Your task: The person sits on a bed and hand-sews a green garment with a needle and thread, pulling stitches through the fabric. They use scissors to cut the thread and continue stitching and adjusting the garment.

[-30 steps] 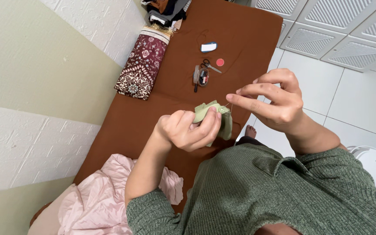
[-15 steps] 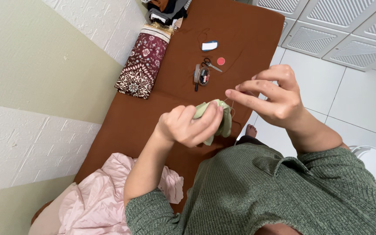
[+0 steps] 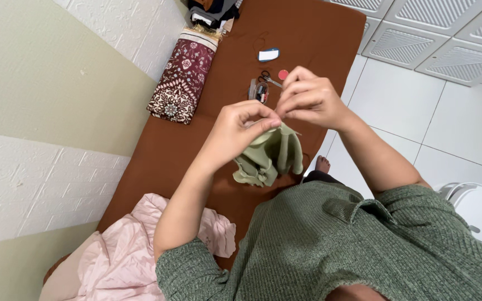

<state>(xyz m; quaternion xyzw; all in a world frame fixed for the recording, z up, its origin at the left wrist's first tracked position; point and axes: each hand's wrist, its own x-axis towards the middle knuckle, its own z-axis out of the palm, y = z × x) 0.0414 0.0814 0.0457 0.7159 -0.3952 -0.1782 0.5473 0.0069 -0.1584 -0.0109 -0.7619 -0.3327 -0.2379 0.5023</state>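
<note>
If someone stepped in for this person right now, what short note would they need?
Left hand: grip pinched on the top edge of the green cloth, held up above the brown mat.
Right hand: fingertips pinched together right beside the left ones at the cloth's edge; a needle or thread is too fine to make out.
On the mat beyond: small scissors, a red round piece, a white-and-blue item, a patterned folded cloth. Pink fabric lies near the left elbow.
Done: cloth picked up. Left: cannot tell how much.
</note>
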